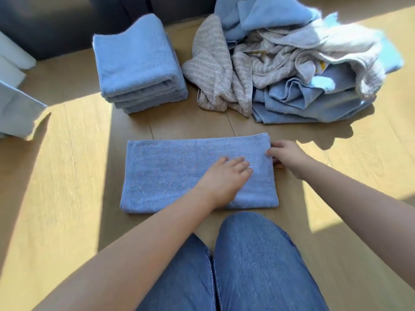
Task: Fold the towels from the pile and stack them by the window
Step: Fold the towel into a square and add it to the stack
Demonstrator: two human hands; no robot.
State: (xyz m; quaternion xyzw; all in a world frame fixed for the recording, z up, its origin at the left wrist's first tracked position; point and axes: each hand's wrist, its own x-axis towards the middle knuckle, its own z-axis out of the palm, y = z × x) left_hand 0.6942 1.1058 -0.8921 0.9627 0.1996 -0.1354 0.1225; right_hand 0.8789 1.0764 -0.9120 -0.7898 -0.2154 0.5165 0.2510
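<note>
A blue towel (170, 173), folded into a long rectangle, lies flat on the wooden floor just in front of my knees. My left hand (226, 176) rests palm-down on its right half with fingers spread. My right hand (286, 157) pinches the towel's right edge, thumb on top and fingers tucked under. Beyond it on the left stands a neat stack of folded blue towels (137, 66). On the right sprawls the loose pile (292, 63) of blue, beige and white towels.
The wooden floor (67, 176) has sunlit patches left and right. My jeans-clad knees (247, 265) fill the bottom centre. Pale curtain or fabric (15, 108) hangs at the left edge; a dark sofa base (56, 23) runs along the back.
</note>
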